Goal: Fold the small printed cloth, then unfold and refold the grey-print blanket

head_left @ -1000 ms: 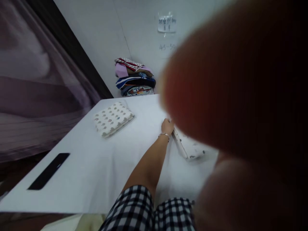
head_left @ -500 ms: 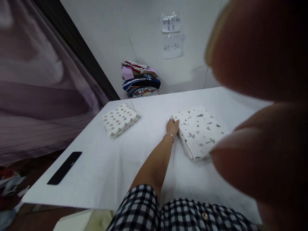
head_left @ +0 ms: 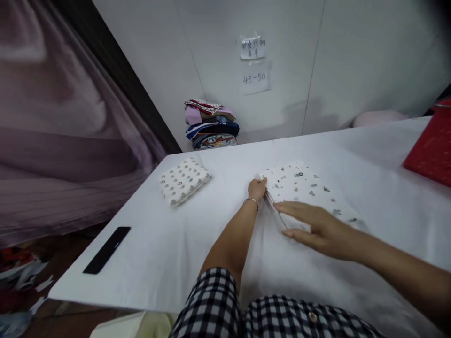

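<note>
A folded white cloth (head_left: 299,180) printed with small plants and palm trees lies on the white-covered table, right of centre. My left hand (head_left: 257,188), with a bracelet at the wrist, pinches the left edge of this cloth. Over its near part reaches my right hand (head_left: 317,230), thumb and fingers apart around the near-left corner. Whether the right fingertips touch the fabric I cannot tell. A second folded cloth (head_left: 183,180), white with rows of grey shapes, rests to the left, away from both hands.
Against the wall stands a stack of folded garments (head_left: 211,124). A flat black object (head_left: 107,249) lies near the table's left edge. Something red (head_left: 431,148) is at the far right. A draped purple curtain (head_left: 70,155) hangs on the left. Paper signs (head_left: 255,82) are on the wall.
My right hand has come down from close in front of the camera to the cloth's near-left corner. My left hand keeps its hold on the cloth's edge. The view has shifted slightly.
</note>
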Motion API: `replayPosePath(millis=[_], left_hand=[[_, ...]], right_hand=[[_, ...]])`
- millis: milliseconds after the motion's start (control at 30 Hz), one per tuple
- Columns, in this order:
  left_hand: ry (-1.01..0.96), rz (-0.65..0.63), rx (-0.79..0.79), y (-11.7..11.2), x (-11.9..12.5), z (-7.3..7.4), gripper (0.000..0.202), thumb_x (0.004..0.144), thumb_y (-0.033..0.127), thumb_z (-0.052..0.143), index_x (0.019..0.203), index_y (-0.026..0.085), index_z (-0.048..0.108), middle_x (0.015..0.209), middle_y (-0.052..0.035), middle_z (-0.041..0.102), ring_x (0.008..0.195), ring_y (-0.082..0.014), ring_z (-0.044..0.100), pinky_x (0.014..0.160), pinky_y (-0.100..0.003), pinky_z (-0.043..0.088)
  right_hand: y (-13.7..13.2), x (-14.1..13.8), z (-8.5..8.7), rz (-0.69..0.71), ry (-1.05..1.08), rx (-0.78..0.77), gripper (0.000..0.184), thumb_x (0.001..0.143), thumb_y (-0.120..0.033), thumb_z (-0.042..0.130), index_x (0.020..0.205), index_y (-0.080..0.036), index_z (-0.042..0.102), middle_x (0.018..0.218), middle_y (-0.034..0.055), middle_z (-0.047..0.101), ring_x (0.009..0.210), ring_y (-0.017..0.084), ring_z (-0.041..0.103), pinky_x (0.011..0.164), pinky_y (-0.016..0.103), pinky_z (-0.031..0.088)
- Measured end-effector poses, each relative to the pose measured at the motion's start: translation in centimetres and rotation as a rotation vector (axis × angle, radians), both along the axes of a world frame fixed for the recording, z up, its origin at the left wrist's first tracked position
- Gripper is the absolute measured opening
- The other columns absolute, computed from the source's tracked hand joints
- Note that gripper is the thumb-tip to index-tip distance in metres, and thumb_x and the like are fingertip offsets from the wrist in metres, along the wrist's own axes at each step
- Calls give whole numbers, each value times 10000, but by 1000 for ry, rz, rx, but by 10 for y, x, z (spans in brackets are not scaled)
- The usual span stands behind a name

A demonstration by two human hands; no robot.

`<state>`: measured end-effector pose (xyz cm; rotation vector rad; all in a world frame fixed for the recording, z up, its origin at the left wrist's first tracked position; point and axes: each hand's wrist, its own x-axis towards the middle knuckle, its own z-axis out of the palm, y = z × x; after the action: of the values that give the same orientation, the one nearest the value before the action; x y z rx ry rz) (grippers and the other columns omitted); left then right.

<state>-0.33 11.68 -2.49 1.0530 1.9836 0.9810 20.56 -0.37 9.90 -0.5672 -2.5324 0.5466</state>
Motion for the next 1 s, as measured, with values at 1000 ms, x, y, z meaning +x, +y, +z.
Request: replayPosePath(millis=[1000], left_hand=[[171,72,75,37,-23,-12,304,739,365,603,972,173,569,940,-74,658,882,-181,600,798,-282,434]], right_hand=[[-10,-14,-150,-141,-96,283,508,876,-211,427,1377,-221,338,1441,73,288,1337,221,222,1045,435,332]])
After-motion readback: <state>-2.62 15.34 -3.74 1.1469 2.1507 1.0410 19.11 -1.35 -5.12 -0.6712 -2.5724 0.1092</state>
